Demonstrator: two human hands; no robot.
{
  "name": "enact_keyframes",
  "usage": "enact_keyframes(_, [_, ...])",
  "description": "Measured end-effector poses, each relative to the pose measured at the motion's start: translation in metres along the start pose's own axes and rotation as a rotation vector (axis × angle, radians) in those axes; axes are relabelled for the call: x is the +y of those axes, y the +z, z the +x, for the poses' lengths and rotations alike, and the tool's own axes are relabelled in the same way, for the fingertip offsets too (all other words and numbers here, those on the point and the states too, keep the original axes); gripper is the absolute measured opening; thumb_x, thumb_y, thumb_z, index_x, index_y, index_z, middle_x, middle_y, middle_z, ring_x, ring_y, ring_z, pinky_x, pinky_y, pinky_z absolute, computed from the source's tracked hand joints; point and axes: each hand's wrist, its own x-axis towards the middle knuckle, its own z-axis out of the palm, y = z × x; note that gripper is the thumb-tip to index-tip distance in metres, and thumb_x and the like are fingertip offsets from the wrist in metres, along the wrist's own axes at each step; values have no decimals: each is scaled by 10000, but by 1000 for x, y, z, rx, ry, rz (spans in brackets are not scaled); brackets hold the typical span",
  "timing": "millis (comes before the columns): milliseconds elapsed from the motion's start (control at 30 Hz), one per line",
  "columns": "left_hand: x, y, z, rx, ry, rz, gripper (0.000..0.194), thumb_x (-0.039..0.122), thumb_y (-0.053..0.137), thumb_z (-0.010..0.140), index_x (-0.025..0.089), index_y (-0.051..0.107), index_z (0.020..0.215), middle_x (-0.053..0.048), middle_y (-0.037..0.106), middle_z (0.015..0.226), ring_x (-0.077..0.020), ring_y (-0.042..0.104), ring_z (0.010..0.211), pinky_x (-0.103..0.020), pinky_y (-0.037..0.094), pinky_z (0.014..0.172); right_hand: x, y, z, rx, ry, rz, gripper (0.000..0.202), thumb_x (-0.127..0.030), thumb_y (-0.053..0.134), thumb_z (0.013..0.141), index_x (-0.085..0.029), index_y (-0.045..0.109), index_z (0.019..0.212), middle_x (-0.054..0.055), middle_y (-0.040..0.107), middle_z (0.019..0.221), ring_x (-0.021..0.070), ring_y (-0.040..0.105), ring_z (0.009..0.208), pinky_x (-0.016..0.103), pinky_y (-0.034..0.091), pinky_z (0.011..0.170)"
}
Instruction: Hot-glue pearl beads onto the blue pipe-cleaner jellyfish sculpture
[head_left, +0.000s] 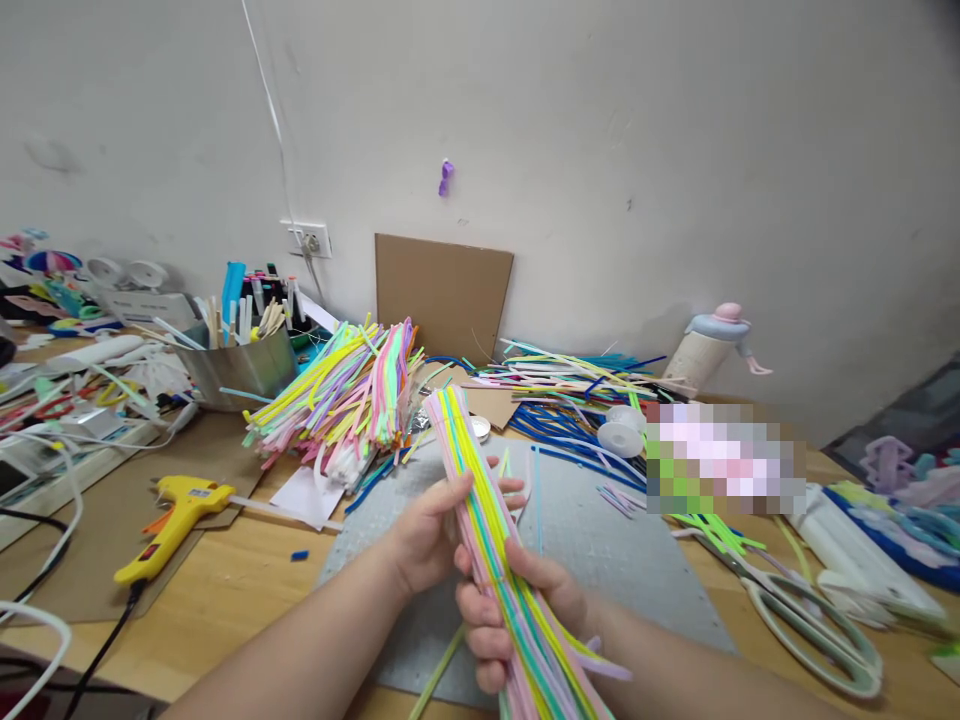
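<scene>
A thick bundle of pastel pipe cleaners (484,490), pink, yellow, teal and lilac, slants across the middle of the view above a grey mat (615,570). My left hand (442,520) wraps round its upper part, thumb on top and fingertips showing on the far side. Lower down, my right hand (517,610) grips the same bundle, with its fingers curled round the left side and its thumb across the top. The lower ends fan out past my right hand, and a lilac strand sticks out to the right.
A yellow glue gun (176,520) lies at the left, near a metal tin (240,370) of sticks. Behind the mat are a pastel pipe cleaner pile (352,390), blue stems (555,435) and a white spool (622,432). Scissors (817,630) lie at the right.
</scene>
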Motion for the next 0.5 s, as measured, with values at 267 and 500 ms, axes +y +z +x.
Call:
enact_keyframes(267, [0, 3, -5, 192, 3, 460, 546, 394, 713, 692, 188, 528, 1162, -27, 659, 761, -154, 617, 617, -243, 466, 536, -7, 5, -7, 156, 150, -222, 633, -610, 678, 645, -74, 644, 980, 92, 710, 873, 187, 685, 749, 303, 480, 748])
enact_keyframes(500, [-2, 3, 3, 457, 284, 653, 462, 466, 744, 640, 163, 583, 950, -36, 655, 862, -175, 606, 796, -259, 480, 700, -2, 12, -3, 334, 38, -435, 527, -388, 823, 571, -136, 602, 977, 65, 703, 797, 194, 687, 701, 251, 469, 592])
